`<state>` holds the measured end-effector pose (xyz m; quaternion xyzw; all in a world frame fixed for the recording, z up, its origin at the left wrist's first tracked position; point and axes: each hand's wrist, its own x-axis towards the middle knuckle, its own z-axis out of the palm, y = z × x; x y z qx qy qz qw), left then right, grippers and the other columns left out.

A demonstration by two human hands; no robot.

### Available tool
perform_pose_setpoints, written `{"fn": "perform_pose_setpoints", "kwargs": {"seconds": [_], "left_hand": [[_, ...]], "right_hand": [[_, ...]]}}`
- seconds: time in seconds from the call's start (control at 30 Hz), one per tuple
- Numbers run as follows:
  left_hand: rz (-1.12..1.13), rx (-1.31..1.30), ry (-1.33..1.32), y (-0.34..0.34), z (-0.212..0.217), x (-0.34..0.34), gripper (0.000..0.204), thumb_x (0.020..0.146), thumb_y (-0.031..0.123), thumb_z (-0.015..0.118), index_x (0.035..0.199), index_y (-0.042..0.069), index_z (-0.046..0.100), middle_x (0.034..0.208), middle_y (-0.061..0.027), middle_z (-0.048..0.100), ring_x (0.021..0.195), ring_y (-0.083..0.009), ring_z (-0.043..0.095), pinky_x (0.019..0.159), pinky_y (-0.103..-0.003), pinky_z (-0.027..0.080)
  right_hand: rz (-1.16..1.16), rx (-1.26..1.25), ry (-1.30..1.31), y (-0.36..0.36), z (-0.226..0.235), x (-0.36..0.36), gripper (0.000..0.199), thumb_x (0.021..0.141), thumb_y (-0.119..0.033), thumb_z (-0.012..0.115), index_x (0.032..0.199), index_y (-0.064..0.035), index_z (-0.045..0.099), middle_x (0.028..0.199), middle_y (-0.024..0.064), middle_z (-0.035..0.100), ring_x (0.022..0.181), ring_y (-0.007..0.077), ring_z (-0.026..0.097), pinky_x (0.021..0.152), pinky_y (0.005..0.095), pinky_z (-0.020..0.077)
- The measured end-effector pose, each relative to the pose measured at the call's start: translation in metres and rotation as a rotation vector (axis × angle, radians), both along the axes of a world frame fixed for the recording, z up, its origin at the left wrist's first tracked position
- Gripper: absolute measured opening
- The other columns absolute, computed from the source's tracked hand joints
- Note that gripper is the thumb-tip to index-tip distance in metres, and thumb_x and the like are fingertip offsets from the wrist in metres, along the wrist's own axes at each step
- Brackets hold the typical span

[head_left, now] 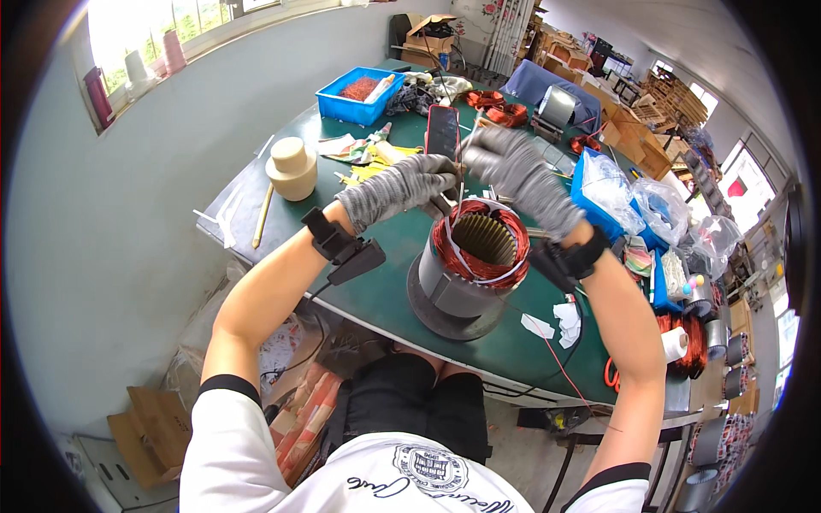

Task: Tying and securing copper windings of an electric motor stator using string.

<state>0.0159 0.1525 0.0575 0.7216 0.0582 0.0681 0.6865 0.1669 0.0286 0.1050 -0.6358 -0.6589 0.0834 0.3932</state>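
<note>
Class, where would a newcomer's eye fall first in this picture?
Red wire windings crown a grey cylinder on the green table, in the middle. Above it in view, the gloved left hand and blurred right hand draw attention. A bright blue tray stands out back left.

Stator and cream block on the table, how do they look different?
The stator is larger than the cream block. The stator shows red coils around a ribbed hollow; the cream block is plain and stepped. Both are round and stand upright.
</note>
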Motion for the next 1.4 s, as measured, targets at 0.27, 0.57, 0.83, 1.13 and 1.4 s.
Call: {"fn": "perform_pose_setpoints", "kwargs": {"seconds": [0.27,0.57,0.83,1.13,1.4], "left_hand": [[0.213,0.92,-0.339,0.0,0.031,-0.013,0.036,0.088,0.01,0.052,0.124,0.006,0.047,0.105,-0.0083,0.054,0.099,-0.0173,0.053,0.086,-0.03,0.045],[0.402,0.265,-0.083,0.029,0.035,-0.017,0.033,0.095,0.034,0.043,0.088,0.006,0.061,0.06,0.0047,0.047,0.046,-0.0031,0.041,0.042,-0.018,0.034],[0.344,0.144,0.053,0.012,-0.038,-0.002,0.026,0.094,0.029,0.045,0.088,0.005,0.054,0.067,-0.001,0.056,0.045,-0.0073,0.049,0.037,-0.019,0.036],[0.692,0.382,-0.083,-0.054,-0.132,-0.056,0.034,0.092,0.018,0.044,0.122,0.003,0.045,0.106,-0.0132,0.053,0.095,-0.0209,0.053,0.085,-0.033,0.043],[0.791,1.245,-0.021,-0.085,-0.189,-0.089,0.036,0.077,0.003,0.05,0.112,0.003,0.052,0.097,-0.0156,0.055,0.089,-0.0326,0.052,0.081,-0.043,0.041]], "right_hand": [[-0.066,-0.427,-0.301,0.015,-0.044,-0.01,0.021,0.073,-0.021,0.064,0.088,-0.0075,0.066,0.082,0.0135,0.063,0.083,0.0305,0.06,0.075,0.0372,0.0468],[0.067,-0.114,0.111,-0.009,0.0,-0.031,0.015,0.08,-0.011,0.054,0.088,-0.0026,0.063,0.094,0.0165,0.06,0.087,0.0296,0.058,0.079,0.035,0.0459],[0.013,-0.172,-0.345,-0.001,-0.064,-0.014,0.026,0.08,-0.023,0.054,0.095,-0.0028,0.059,0.083,0.02,0.061,0.08,0.0353,0.059,0.073,0.0403,0.0463],[0.12,-0.076,-0.04,-0.134,-0.005,0.015,0.027,0.085,-0.026,0.051,0.102,-0.0056,0.059,0.089,0.0129,0.061,0.084,0.0275,0.061,0.077,0.0361,0.0472],[-0.906,-0.018,-0.483,-0.193,-0.074,0.262,0.021,0.083,-0.006,0.049,0.1,-0.0071,0.062,0.095,0.0171,0.058,0.097,0.029,0.054,0.086,0.0349,0.0417]]}}
